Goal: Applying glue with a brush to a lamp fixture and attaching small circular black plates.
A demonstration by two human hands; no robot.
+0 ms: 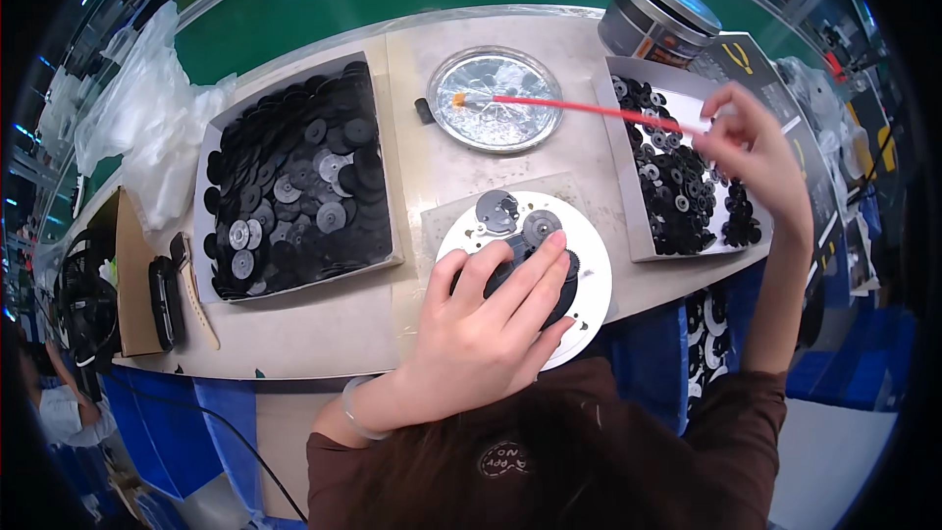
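Note:
In my right hand (751, 142) is a thin brush (589, 108) with a red handle, pinched near its pale end. Its bristle tip, with an orange-yellow tint, touches the round metal lid (491, 142), which has a shiny, smeared surface. My left hand (496, 309) lies over a white round plate (594, 280), fingers stretched across dark parts on it. A grey gear (541, 226) shows by the fingertips, with a grey disc-shaped part (497, 211) beside it. A black toothed gear (571, 280) is partly hidden under the fingers.
A box of black and grey discs (294, 177) stands left. At the right, a white box (643, 245) holds small black gears; a metal can (659, 15) stands behind it. A small black cylinder (424, 111) sits beside the lid. A wristwatch (191, 285) lies at the left edge.

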